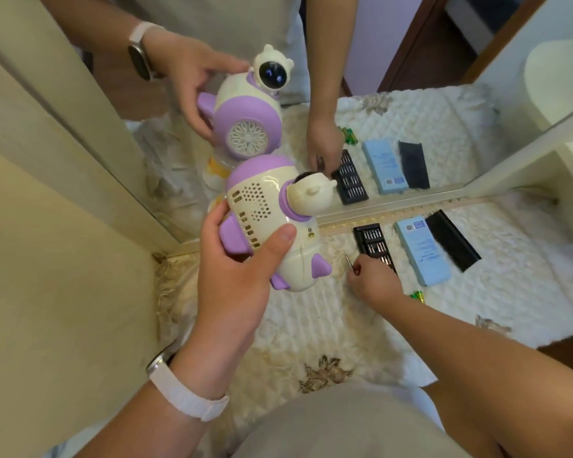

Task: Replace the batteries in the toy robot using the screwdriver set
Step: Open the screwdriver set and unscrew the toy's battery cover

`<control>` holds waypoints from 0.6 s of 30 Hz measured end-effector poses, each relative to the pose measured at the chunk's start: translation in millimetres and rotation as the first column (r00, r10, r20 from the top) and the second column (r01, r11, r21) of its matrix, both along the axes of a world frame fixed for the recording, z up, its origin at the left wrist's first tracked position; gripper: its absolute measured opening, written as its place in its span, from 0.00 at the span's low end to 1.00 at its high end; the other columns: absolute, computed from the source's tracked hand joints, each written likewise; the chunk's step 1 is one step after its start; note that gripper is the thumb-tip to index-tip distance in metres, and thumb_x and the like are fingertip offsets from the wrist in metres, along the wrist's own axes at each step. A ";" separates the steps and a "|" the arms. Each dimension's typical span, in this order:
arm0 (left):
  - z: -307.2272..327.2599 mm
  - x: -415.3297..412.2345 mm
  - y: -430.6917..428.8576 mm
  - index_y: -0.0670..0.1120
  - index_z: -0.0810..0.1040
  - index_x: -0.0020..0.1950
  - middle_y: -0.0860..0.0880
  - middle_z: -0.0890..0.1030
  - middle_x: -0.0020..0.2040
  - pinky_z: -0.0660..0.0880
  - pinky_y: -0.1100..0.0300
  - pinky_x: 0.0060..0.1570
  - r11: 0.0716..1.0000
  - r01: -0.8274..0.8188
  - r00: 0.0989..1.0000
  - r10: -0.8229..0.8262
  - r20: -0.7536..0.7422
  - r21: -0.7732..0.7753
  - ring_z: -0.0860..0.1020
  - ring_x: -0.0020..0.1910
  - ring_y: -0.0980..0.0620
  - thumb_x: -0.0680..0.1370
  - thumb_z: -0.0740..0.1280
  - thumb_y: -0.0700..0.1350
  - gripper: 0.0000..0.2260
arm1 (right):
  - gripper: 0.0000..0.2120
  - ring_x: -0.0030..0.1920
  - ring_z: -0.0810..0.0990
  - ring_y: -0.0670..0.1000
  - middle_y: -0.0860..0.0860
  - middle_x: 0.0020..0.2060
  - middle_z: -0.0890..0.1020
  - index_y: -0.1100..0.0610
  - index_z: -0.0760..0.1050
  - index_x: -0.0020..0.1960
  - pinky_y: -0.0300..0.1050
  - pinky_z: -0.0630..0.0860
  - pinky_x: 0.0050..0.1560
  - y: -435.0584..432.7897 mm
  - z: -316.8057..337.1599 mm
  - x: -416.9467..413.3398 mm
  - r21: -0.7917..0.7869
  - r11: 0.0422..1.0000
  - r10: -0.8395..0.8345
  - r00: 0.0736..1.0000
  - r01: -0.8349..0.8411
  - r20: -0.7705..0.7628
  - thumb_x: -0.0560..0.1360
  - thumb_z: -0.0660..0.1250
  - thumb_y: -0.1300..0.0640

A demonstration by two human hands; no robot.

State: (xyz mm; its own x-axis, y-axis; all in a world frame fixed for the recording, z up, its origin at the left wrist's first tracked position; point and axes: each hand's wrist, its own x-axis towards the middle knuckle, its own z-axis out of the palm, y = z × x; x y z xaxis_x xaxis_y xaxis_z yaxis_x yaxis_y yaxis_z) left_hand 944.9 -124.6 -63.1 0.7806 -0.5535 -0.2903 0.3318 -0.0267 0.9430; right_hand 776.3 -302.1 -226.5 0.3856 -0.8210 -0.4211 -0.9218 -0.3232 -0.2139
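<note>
My left hand (pixel 235 276) grips the cream and purple toy robot (pixel 272 213) and holds it up in the air, its perforated back toward me and its head pointing at the mirror. My right hand (pixel 372 280) is low over the quilt and pinches a thin metal screwdriver bit (pixel 347 259), its tip pointing up. The black tray of bits (pixel 374 246) lies just right of that hand. Green batteries (pixel 418 296) peek out behind my right wrist.
A light blue box (pixel 422 251) and a black lid (pixel 452 239) lie on the white quilted cover (pixel 311 325) right of the tray. A mirror (pixel 411 104) stands directly behind, repeating the toy and tools. A beige panel (pixel 63 259) closes the left side.
</note>
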 end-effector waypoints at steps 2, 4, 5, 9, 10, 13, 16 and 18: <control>-0.1 4.3 1.4 0.56 0.71 0.69 0.55 0.83 0.59 0.81 0.42 0.54 1.000 -0.002 1.000 0.002 0.003 0.017 0.83 0.56 0.55 0.61 0.79 0.57 0.38 | 0.09 0.36 0.75 0.51 0.49 0.35 0.76 0.54 0.71 0.42 0.44 0.70 0.33 -0.1 -2.2 -0.5 0.005 0.999 0.032 0.999 -0.031 -0.032 0.77 0.62 0.49; 0.7 5.2 3.4 0.55 0.70 0.69 0.54 0.83 0.59 0.81 0.40 0.54 1.000 -0.012 1.000 0.012 0.014 0.024 0.83 0.56 0.53 0.61 0.79 0.57 0.38 | 0.09 0.36 0.75 0.50 0.48 0.35 0.75 0.53 0.71 0.42 0.43 0.69 0.33 -1.2 -3.1 -1.1 0.017 0.999 0.051 0.997 -0.050 -0.053 0.77 0.62 0.49; 1.1 4.7 4.3 0.55 0.70 0.69 0.53 0.83 0.59 0.81 0.40 0.53 1.000 -0.018 1.000 0.017 0.017 0.023 0.83 0.56 0.53 0.62 0.79 0.56 0.38 | 0.09 0.36 0.75 0.50 0.48 0.35 0.75 0.53 0.71 0.42 0.43 0.70 0.33 -1.6 -2.6 -1.0 0.024 0.998 0.055 0.997 -0.054 -0.058 0.77 0.63 0.49; 4.6 -4.2 5.0 0.53 0.70 0.69 0.53 0.83 0.58 0.82 0.50 0.48 0.999 -0.033 0.999 0.033 0.027 0.001 0.84 0.54 0.53 0.61 0.79 0.54 0.38 | 0.09 0.36 0.76 0.49 0.49 0.37 0.77 0.53 0.72 0.43 0.45 0.73 0.36 -2.7 4.5 -0.9 0.039 0.998 0.041 0.999 -0.041 0.008 0.76 0.63 0.48; 5.9 -8.1 4.9 0.54 0.70 0.68 0.53 0.83 0.58 0.82 0.53 0.48 0.999 -0.038 0.999 0.038 0.035 -0.004 0.84 0.54 0.54 0.62 0.80 0.53 0.37 | 0.09 0.36 0.76 0.49 0.49 0.38 0.78 0.54 0.73 0.44 0.45 0.74 0.36 -3.4 9.3 -1.1 0.042 0.998 0.034 0.998 -0.036 0.051 0.76 0.63 0.48; 11.6 -23.2 4.0 0.53 0.70 0.70 0.53 0.83 0.59 0.82 0.53 0.48 0.999 -0.051 0.997 0.052 0.064 -0.005 0.83 0.54 0.54 0.65 0.80 0.49 0.35 | 0.05 0.37 0.79 0.48 0.46 0.40 0.80 0.51 0.75 0.47 0.44 0.76 0.37 -2.5 37.4 0.3 0.087 0.994 0.041 0.971 -0.063 0.234 0.76 0.64 0.50; 20.0 -41.6 1.7 0.56 0.70 0.69 0.54 0.82 0.60 0.82 0.52 0.46 0.998 -0.065 0.994 0.064 0.093 0.004 0.83 0.55 0.54 0.63 0.80 0.53 0.37 | 0.03 0.39 0.79 0.49 0.44 0.40 0.80 0.48 0.76 0.44 0.40 0.73 0.32 5.3 88.2 0.5 0.171 0.977 0.035 0.889 -0.126 0.456 0.76 0.65 0.55; 26.2 -54.7 -1.7 0.58 0.70 0.69 0.54 0.82 0.60 0.81 0.51 0.45 0.997 -0.081 0.991 0.080 0.107 0.004 0.83 0.55 0.53 0.62 0.79 0.56 0.37 | 0.06 0.35 0.79 0.51 0.45 0.38 0.80 0.47 0.77 0.43 0.47 0.77 0.28 10.9 125.1 -4.4 0.221 0.963 -0.005 0.813 -0.153 0.582 0.75 0.65 0.57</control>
